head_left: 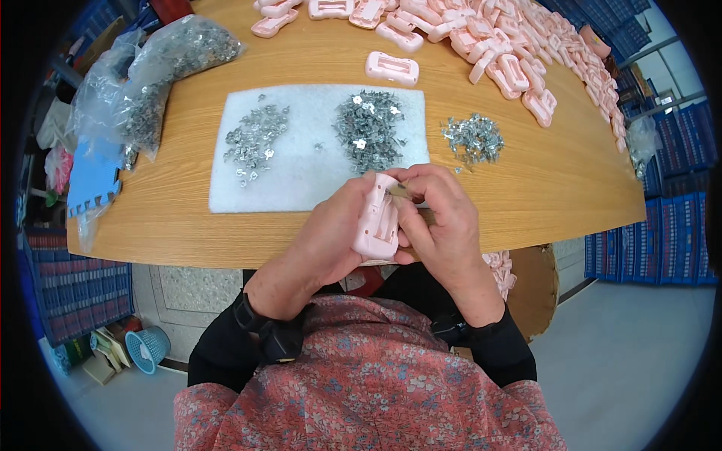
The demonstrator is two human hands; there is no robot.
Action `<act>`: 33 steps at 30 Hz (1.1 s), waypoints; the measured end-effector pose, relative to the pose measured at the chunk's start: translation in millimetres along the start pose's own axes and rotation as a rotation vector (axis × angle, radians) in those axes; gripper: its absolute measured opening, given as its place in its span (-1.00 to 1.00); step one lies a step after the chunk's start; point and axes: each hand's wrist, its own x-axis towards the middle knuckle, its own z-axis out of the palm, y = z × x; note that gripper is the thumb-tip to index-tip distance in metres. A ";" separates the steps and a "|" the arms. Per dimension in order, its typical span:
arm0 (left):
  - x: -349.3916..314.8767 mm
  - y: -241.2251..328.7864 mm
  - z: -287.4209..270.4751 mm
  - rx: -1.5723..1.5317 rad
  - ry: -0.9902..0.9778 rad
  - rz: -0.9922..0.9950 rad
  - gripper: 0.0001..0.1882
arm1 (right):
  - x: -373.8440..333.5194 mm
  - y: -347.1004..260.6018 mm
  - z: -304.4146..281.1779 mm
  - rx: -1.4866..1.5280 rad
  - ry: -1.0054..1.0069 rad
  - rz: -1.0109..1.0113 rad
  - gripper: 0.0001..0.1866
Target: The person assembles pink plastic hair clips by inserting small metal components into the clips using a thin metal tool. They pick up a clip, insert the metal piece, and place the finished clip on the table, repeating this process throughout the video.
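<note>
A pale pink plastic shell [366, 234] with a long open slot is held upright and slightly tilted in my left hand [331, 223], whose fingers wrap round its left side and underside. At the shell's upper end, the thumb and forefinger of my right hand [445, 225] are pinched together. Something small shows at those fingertips, partly hidden, and I cannot make out what it is. Both hands are over the table's near edge. Just beyond them lies a white foam sheet [301, 197] bearing a loose pile of small metal clips [257, 139] and a denser pile of metal clips [370, 128].
Right of the sheet is another heap of small metal parts [472, 140]. A single pink shell [392, 68] lies beyond the sheet, before a large heap of pink shells [481, 34]. Clear bags of metal parts [184, 49] stand left on the wooden table [541, 180].
</note>
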 end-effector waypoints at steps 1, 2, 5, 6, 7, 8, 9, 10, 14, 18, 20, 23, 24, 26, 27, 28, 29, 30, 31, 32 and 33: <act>-0.3 0.6 0.3 -0.019 0.004 -0.015 -0.48 | -0.4 -0.5 -2.3 0.044 -0.004 0.085 -0.84; -0.4 1.0 0.3 -0.038 0.008 -0.031 -0.47 | -0.9 -2.5 -5.4 0.089 -0.009 0.171 -0.84; 0.2 -0.5 0.1 0.002 -0.016 0.030 -0.45 | -2.0 -3.4 -9.9 0.264 -0.083 0.443 -0.81; 0.3 -1.7 -1.5 0.034 -0.033 0.042 -0.45 | -3.0 -3.9 -10.8 0.334 -0.119 0.538 -0.80; 1.1 -3.6 -4.3 0.065 -0.049 0.055 -0.45 | -3.1 -4.1 -11.9 0.366 -0.157 0.550 -0.80; 1.1 -4.8 -5.9 0.096 -0.065 0.068 -0.44 | -2.2 -3.7 -13.0 0.398 -0.196 0.562 -0.80; 0.7 -4.4 -5.4 0.099 -0.064 0.057 -0.44 | -1.0 -2.7 -14.0 0.430 -0.235 0.572 -0.80; -0.1 -3.7 -4.4 0.101 -0.062 0.047 -0.44 | -0.2 -1.5 -15.4 0.514 -0.234 0.608 -0.80; 0.7 -4.0 -7.2 0.123 -0.070 0.053 -0.45 | 2.9 -6.7 -17.7 0.628 -0.255 0.642 -0.80; -0.6 -4.2 -9.0 0.149 -0.081 0.059 -0.45 | 1.4 -6.1 -17.6 0.632 -0.264 0.655 -0.79; -4.0 -1.7 -7.8 0.162 -0.080 0.054 -0.45 | 1.0 -5.4 -16.2 0.673 -0.238 0.671 -0.82; -5.6 1.9 -5.7 0.219 -0.056 -0.029 -0.51 | -1.1 3.0 -15.1 0.744 -0.235 0.670 -0.84; -6.0 0.1 -7.7 0.373 0.002 0.079 -0.54 | -2.5 6.3 -15.4 0.769 -0.240 0.669 -0.85; -7.0 -4.4 -12.6 0.679 0.117 0.298 -0.59 | -3.3 11.0 -19.1 0.704 -0.257 0.652 -0.85; -8.2 -3.8 -12.7 0.740 0.100 0.316 -0.61 | -3.2 12.3 -20.1 0.672 -0.267 0.642 -0.85; -10.0 -2.7 -11.8 0.801 0.082 0.333 -0.62 | -3.4 12.4 -20.3 0.637 -0.280 0.635 -0.84; -11.9 -1.5 -10.1 0.862 0.064 0.351 -0.63 | -3.7 12.1 -20.6 0.602 -0.293 0.626 -0.82; -13.0 2.1 -6.1 0.954 0.067 0.333 -0.64 | -4.1 12.0 -21.4 0.565 -0.304 0.620 -0.81; -14.2 7.5 -0.8 1.045 0.070 0.314 -0.64 | -4.4 9.9 -21.6 0.590 -0.285 0.632 -0.80; -14.0 9.9 2.1 1.137 0.072 0.296 -0.65 | -4.5 5.8 -21.0 0.615 -0.267 0.643 -0.80; -13.4 8.4 1.4 1.183 0.076 0.368 -0.64 | -3.7 1.5 -20.4 0.642 -0.252 0.652 -0.79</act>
